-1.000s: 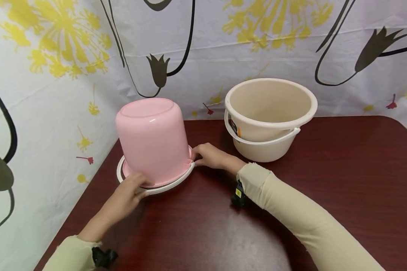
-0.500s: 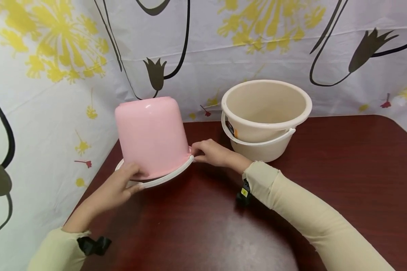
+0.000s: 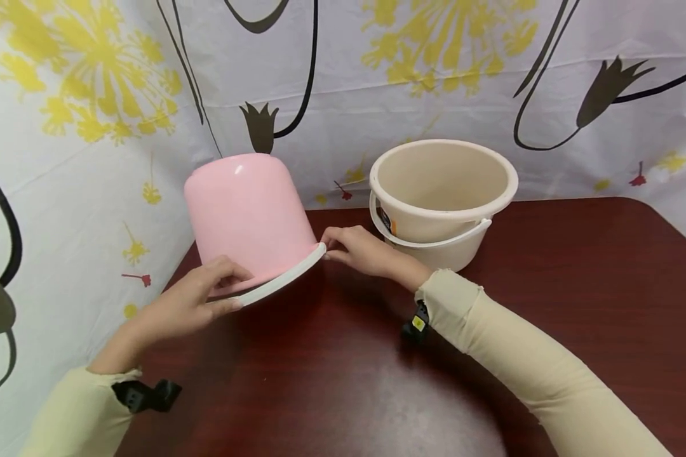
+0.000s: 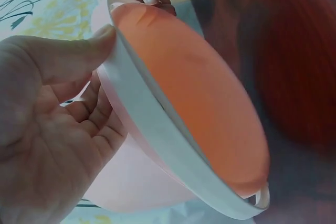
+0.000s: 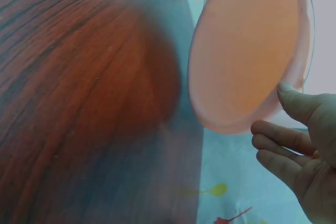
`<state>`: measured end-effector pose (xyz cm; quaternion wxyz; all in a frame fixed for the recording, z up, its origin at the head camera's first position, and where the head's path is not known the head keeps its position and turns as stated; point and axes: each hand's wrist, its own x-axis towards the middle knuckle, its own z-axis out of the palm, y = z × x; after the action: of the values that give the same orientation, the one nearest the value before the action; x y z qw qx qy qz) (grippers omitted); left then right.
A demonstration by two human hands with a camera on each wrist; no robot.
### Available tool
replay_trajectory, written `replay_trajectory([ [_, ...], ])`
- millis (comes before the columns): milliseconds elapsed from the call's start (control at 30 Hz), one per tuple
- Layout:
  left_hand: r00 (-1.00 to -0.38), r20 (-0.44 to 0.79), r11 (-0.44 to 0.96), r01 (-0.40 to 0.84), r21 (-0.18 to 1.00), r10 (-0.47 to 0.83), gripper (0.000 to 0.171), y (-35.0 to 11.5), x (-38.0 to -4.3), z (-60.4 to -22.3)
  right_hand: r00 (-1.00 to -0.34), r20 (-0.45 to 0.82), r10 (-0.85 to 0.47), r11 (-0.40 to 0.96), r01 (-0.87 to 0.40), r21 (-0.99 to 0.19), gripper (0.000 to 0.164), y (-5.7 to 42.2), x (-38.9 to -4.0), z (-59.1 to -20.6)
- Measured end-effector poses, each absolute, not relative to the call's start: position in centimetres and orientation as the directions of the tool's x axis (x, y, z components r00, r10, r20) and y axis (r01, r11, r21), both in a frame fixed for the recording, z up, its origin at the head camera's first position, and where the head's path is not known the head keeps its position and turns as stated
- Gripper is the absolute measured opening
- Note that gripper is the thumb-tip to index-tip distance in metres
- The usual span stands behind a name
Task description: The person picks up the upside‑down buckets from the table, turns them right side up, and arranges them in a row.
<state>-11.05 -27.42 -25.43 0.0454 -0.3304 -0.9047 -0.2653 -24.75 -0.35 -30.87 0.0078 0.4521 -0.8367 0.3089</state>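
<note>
A pink bucket [image 3: 246,216] is held mouth-down and tilted, its base leaning toward the back left and its near rim raised over the table. Along the rim lies its white handle [image 3: 282,278]. My left hand [image 3: 188,295] grips the near-left rim, thumb on the handle [image 4: 152,119] and fingers curled against the outer wall. At the right side, my right hand [image 3: 363,251] pinches the rim beside the handle's end. The left wrist view looks into the bucket's inside [image 4: 199,93]; in the right wrist view the thumb [image 5: 296,103] presses the rim from inside.
Two cream buckets [image 3: 420,222], one nested in the other, stand upright at the back of the dark red table [image 3: 343,374], just beyond my right hand. A patterned cloth [image 3: 343,114] hangs along the back and left edges.
Both hands have lifted the pink bucket's near rim, tipping the base away toward the back left. The left hand has moved up and slightly left; the cream buckets stay in place.
</note>
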Motion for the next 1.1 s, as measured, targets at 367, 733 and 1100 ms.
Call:
replay_trajectory([
  [367,-0.762,0.298,0.535,0.626,0.568,0.575,0.034,-27.6,-11.0,-22.2,-0.637,0.444,-0.63,0.371,-0.75,-0.548,0.014,-0.4,-24.1,-27.6],
  [733,-0.754,0.326,0.199,0.511,0.836,0.571,0.032,-28.4,-11.7,-20.6,-0.709,0.451,-0.542,0.424,-0.694,-0.582,0.026,-0.6,-24.1,-25.1],
  [1100,-0.726,0.462,-0.257,0.383,0.887,0.509,0.034,-30.5,-12.0,-20.4,-0.798,0.384,-0.464,0.481,-0.591,-0.648,0.036,-0.6,-24.5,-25.1],
])
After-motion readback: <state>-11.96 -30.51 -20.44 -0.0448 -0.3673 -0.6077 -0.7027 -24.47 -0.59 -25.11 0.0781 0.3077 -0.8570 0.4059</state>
